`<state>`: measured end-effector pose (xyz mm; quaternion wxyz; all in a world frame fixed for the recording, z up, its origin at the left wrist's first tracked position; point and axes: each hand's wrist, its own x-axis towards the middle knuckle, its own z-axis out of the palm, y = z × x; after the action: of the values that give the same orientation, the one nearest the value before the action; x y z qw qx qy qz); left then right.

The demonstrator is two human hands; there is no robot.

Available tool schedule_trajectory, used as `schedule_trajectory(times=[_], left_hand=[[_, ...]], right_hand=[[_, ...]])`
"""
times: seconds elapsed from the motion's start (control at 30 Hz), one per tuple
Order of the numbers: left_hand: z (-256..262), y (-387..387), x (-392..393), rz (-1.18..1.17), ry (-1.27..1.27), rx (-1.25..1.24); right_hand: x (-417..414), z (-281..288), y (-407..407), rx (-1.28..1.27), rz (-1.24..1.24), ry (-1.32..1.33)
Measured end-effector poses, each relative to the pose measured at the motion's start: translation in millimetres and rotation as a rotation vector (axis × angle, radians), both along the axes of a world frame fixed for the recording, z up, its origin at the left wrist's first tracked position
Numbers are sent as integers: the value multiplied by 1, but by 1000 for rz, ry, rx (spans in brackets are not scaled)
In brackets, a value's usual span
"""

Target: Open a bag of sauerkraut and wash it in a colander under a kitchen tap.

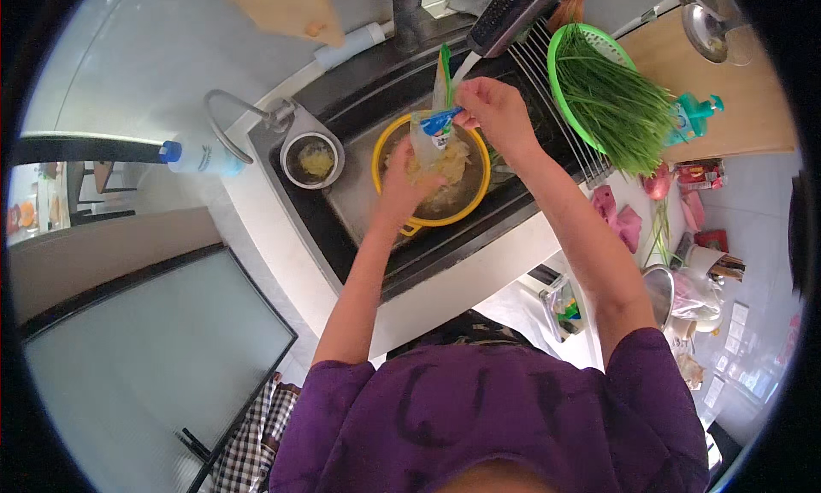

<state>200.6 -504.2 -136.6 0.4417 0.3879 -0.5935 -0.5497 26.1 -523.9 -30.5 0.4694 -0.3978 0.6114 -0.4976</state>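
Note:
My right hand (497,111) pinches the edge of a clear plastic pouch (423,148) with blue and green print and some writing. The pouch hangs over a yellow-rimmed basin (476,204) in the sink, below the running tap. Beside the pouch's lower part is my left hand (410,182), fingers spread and thumb apart, over the basin. Whether it grips the pouch is hard to see. Pale yellow pieces of food (454,163) lie in the basin, partly hidden by the pouch and my left hand.
A strainer cup (312,161) with yellowish scraps sits at the sink's left. Over the drying rack (558,102) stands a green colander (555,76) heaped with long green leaves (609,98). The black tap (507,18) reaches over the sink. A blue-capped bottle (205,156) is at left.

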Motion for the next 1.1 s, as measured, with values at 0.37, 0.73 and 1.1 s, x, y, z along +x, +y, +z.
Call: schedule_trajectory(times=[0.37,0.73,1.1], left_hand=[[10,28,-9,-291,274,648],[2,72,-12,-305,814,967],[-17,103,-28,-108,1150,1282]], right_hand=[[-23,-20,4,154,75,94],[-41,-83,101,842,243,-443],[-54,-38,44,611,324,254]])
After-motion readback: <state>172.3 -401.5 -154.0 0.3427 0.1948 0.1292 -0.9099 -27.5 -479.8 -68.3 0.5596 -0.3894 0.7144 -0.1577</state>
